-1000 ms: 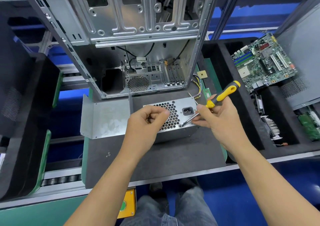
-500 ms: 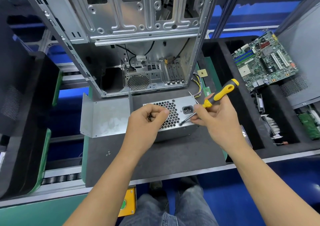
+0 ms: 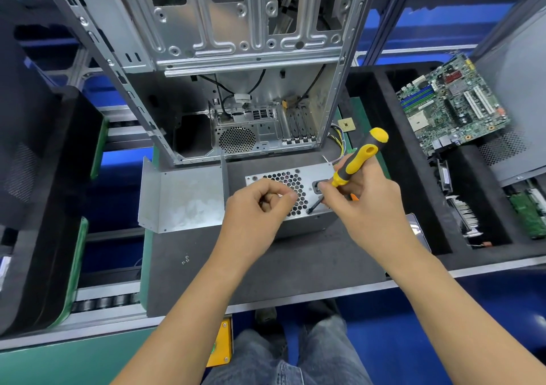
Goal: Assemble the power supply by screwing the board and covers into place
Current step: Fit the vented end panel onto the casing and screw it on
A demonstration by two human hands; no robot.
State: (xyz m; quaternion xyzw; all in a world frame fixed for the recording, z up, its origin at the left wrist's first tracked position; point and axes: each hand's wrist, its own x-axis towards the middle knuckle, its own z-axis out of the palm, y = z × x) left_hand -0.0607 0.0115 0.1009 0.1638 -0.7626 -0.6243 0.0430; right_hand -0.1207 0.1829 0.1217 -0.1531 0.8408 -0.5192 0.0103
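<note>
- The power supply (image 3: 298,198) lay on the dark mat (image 3: 266,260) of the desk, at the middle of my view, with its perforated fan grille and power socket facing up.
- My right hand (image 3: 366,207) had its grip clamped on the yellow-and-black screwdriver (image 3: 356,163). The handle slanted toward 1 o'clock, and the dark tip pointed toward 7 o'clock at the near edge of the supply's top face.
- My left hand (image 3: 257,210) hovered over the grille with fingers curled in and thumb against forefinger. I could not tell whether that grip pinched a screw or nothing.
- A bent sheet-metal cover (image 3: 180,198) lay just beside the supply, at 9 o'clock from it.
- The open computer chassis (image 3: 236,60) stood at 12 o'clock, its rear fan vent and slot covers facing me.
- A bundle of coloured wires (image 3: 336,139) showed at 1 o'clock from the supply, next to the chassis.
- A few small screws (image 3: 185,260) sat on the mat at 7 o'clock from the supply.
- A green motherboard (image 3: 452,107) lay tilted in a black foam tray (image 3: 413,178) at 2 o'clock.
- A yellow box (image 3: 220,343) hung below the desk edge at 6 o'clock, by my knees.
</note>
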